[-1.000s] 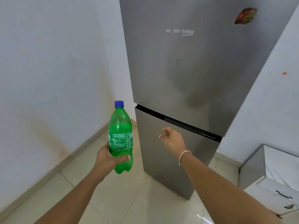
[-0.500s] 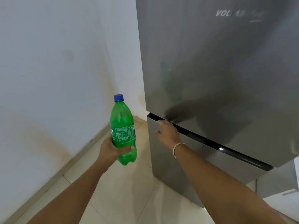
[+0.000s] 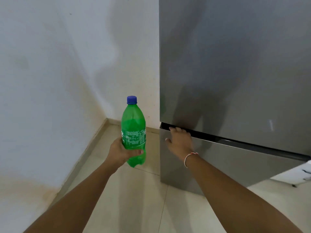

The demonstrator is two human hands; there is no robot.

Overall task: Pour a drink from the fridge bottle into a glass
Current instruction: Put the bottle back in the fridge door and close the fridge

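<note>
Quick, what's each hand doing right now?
Left hand: closed around the lower part of the green bottle, held upright, blue cap on.
Right hand: open, fingers hooked into the dark gap above the lower fridge door, holding nothing.

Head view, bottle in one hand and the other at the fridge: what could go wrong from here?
The left hand holds the green bottle only around its lower half, so it could tip or slip. The right hand has fingertips in the gap above the lower fridge door; they could get pinched.
</note>
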